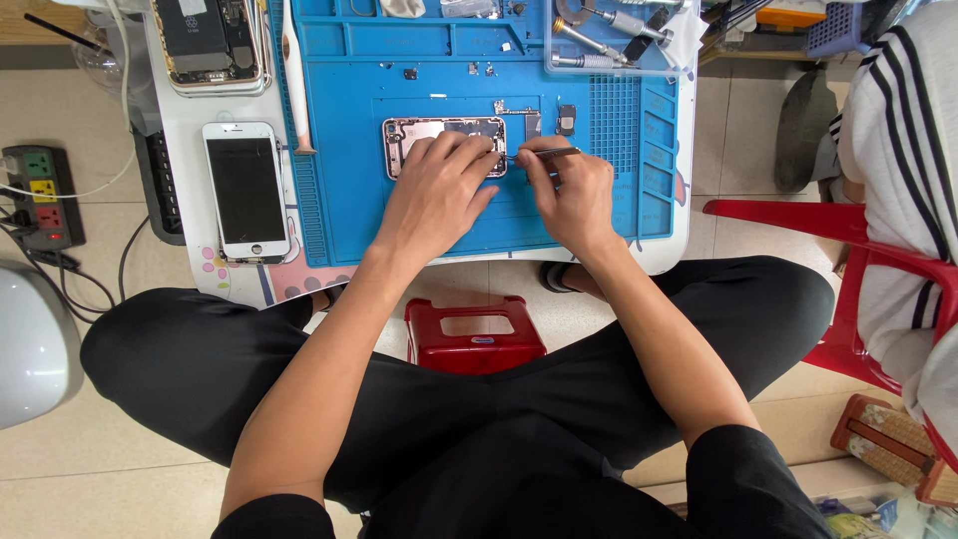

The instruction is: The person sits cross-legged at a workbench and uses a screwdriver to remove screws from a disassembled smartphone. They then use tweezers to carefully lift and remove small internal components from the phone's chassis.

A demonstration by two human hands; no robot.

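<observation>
My right hand (571, 195) pinches tweezers (547, 154), tips just past my fingertips at the open phone (444, 140). My left hand (434, 195) presses down on the phone's shell, fingers curled over its edge. It lies on the blue mat (339, 120). I judge the innards light, tiny, fragile; best steadied by the rigid frame. A white screen (246, 190) lies well left.

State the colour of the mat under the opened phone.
Blue; the mat shows best in the head view.

- Bright, even light from overhead; shadows soft and short
- Mild glare on the white tabletop (185, 130), upper left of the frame
- Sharp centre; wide-angle bending at the edges
</observation>
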